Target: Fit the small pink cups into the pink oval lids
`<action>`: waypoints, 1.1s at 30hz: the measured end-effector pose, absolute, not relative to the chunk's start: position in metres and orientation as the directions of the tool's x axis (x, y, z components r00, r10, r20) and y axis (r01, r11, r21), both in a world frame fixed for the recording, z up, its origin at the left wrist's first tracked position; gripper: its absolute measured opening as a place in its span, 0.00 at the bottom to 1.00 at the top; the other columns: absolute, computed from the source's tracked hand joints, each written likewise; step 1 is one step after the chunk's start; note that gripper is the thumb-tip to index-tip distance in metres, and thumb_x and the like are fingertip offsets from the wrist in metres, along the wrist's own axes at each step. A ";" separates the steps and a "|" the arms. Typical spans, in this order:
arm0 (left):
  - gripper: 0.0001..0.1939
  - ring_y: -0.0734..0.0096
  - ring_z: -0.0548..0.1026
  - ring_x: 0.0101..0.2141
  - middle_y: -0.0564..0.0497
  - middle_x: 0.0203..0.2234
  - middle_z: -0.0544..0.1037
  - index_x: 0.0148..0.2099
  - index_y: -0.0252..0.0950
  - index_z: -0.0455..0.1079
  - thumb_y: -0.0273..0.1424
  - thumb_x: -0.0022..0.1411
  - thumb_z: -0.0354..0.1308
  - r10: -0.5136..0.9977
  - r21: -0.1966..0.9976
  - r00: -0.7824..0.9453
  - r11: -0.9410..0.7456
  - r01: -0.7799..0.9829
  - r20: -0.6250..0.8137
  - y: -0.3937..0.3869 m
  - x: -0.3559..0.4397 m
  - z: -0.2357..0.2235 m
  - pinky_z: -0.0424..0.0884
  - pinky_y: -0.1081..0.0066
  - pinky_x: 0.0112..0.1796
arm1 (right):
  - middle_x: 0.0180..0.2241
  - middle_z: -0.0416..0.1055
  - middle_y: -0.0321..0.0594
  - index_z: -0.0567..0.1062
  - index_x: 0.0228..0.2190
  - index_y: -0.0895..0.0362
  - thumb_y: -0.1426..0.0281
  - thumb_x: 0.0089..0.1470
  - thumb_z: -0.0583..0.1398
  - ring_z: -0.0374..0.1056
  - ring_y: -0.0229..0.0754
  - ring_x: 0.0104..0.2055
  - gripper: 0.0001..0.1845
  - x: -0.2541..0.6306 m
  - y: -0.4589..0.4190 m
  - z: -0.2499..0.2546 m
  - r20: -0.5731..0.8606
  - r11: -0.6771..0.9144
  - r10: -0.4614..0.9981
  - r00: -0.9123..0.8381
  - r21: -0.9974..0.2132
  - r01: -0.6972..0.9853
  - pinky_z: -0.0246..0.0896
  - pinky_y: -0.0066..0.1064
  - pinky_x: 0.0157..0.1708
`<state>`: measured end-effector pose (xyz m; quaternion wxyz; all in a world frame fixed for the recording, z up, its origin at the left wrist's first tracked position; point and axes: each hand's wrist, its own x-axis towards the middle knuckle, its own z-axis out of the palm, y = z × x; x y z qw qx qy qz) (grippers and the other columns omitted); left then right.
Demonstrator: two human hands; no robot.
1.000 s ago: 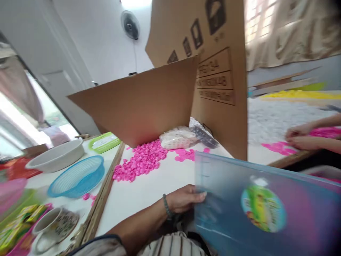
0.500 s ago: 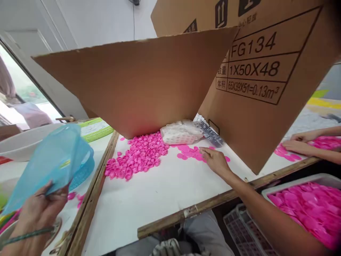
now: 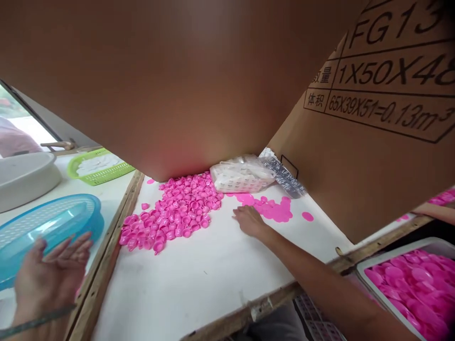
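At the left side, the left hand point(image 3: 53, 275) is spread palm up, fingers loose around nothing, beside a translucent blue piece point(image 3: 67, 220) lying in or across a blue basket point(image 3: 95, 213); that piece seems already set down. Right of the wooden strip point(image 3: 110, 255), pink cups point(image 3: 183, 203) sit in a loose heap on the white tabletop point(image 3: 199, 279). Next comes the right hand point(image 3: 250, 221), fingers bent, just beside a flat patch of pink discs point(image 3: 275, 209); whether it pinches anything, I cannot tell. Cups and discs lie apart, none visibly joined. At far right, a tub point(image 3: 391, 255) is well filled with more pink pieces, so plenty appears left.
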<state>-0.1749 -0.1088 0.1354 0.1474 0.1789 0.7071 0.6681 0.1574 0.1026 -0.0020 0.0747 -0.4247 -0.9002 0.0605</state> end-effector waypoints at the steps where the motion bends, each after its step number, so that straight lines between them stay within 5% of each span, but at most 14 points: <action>1: 0.13 0.73 0.71 0.24 0.60 0.20 0.75 0.28 0.40 0.64 0.44 0.53 0.51 0.424 1.000 -0.906 0.009 -0.001 -0.004 -0.105 -0.159 0.129 0.66 0.76 0.22 | 0.35 0.73 0.48 0.75 0.35 0.59 0.69 0.62 0.46 0.66 0.47 0.40 0.18 0.153 0.103 -0.003 0.089 0.634 0.773 -0.629 -0.163 0.756 0.55 0.37 0.40; 4: 0.13 0.75 0.67 0.20 0.58 0.20 0.72 0.35 0.39 0.68 0.39 0.46 0.60 0.584 0.974 -0.809 0.136 0.179 0.067 -0.085 -0.112 0.104 0.61 0.77 0.20 | 0.34 0.73 0.48 0.75 0.35 0.60 0.73 0.61 0.44 0.66 0.47 0.38 0.20 0.139 0.118 0.003 0.134 0.630 0.777 -0.615 -0.172 0.758 0.57 0.35 0.38; 7: 0.16 0.70 0.71 0.28 0.52 0.28 0.74 0.37 0.36 0.72 0.43 0.55 0.55 0.825 0.738 -0.538 0.252 0.626 0.175 -0.053 -0.074 0.073 0.68 0.71 0.30 | 0.45 0.70 0.48 0.70 0.49 0.59 0.81 0.55 0.46 0.64 0.46 0.46 0.23 0.122 0.146 0.008 0.158 0.646 0.763 -0.626 -0.185 0.741 0.58 0.33 0.41; 12: 0.17 0.58 0.67 0.45 0.41 0.46 0.70 0.51 0.34 0.68 0.33 0.64 0.47 0.958 0.166 -0.019 -0.030 0.986 0.285 0.009 -0.045 0.031 0.67 0.61 0.43 | 0.55 0.62 0.45 0.54 0.61 0.55 0.83 0.52 0.47 0.56 0.47 0.55 0.35 0.108 0.161 -0.012 0.114 0.674 0.736 -0.667 -0.214 0.707 0.56 0.35 0.50; 15: 0.15 0.55 0.65 0.45 0.39 0.46 0.70 0.46 0.33 0.70 0.33 0.64 0.47 0.967 0.009 0.142 -0.147 0.989 0.210 0.027 -0.045 0.014 0.66 0.57 0.43 | 0.58 0.59 0.47 0.54 0.61 0.56 0.80 0.56 0.48 0.53 0.49 0.58 0.32 0.119 0.143 -0.027 0.122 0.673 0.737 -0.664 -0.226 0.705 0.55 0.40 0.52; 22: 0.16 0.57 0.62 0.49 0.43 0.48 0.71 0.46 0.34 0.71 0.28 0.65 0.43 0.948 0.066 0.148 -0.172 0.983 0.281 0.003 -0.057 0.002 0.65 0.58 0.48 | 0.56 0.63 0.44 0.61 0.58 0.57 0.80 0.58 0.44 0.56 0.42 0.58 0.27 0.168 0.090 -0.021 0.264 0.738 0.668 -0.696 -0.356 0.574 0.54 0.37 0.55; 26: 0.16 0.60 0.65 0.46 0.44 0.45 0.73 0.47 0.33 0.71 0.26 0.65 0.43 0.938 0.193 0.066 -0.139 0.971 0.341 -0.012 -0.037 0.004 0.66 0.60 0.47 | 0.50 0.69 0.44 0.69 0.50 0.58 0.81 0.57 0.46 0.61 0.45 0.51 0.23 0.167 0.065 -0.015 0.260 0.791 0.611 -0.748 -0.228 0.567 0.58 0.38 0.48; 30: 0.15 0.63 0.69 0.43 0.45 0.44 0.74 0.50 0.32 0.69 0.28 0.63 0.48 0.981 0.407 0.011 -0.091 0.909 0.194 -0.021 -0.014 -0.001 0.69 0.64 0.45 | 0.41 0.71 0.46 0.70 0.46 0.61 0.81 0.56 0.48 0.63 0.46 0.41 0.19 0.156 0.042 -0.023 0.202 0.834 0.548 -0.812 -0.052 0.550 0.60 0.35 0.40; 33: 0.21 0.65 0.71 0.42 0.45 0.48 0.72 0.56 0.34 0.64 0.29 0.60 0.51 0.993 0.522 -0.017 -0.045 0.852 0.114 -0.025 -0.006 -0.004 0.71 0.66 0.43 | 0.35 0.71 0.45 0.71 0.44 0.60 0.81 0.56 0.48 0.64 0.44 0.37 0.18 0.153 0.033 -0.025 0.251 0.810 0.584 -0.772 -0.119 0.574 0.59 0.33 0.38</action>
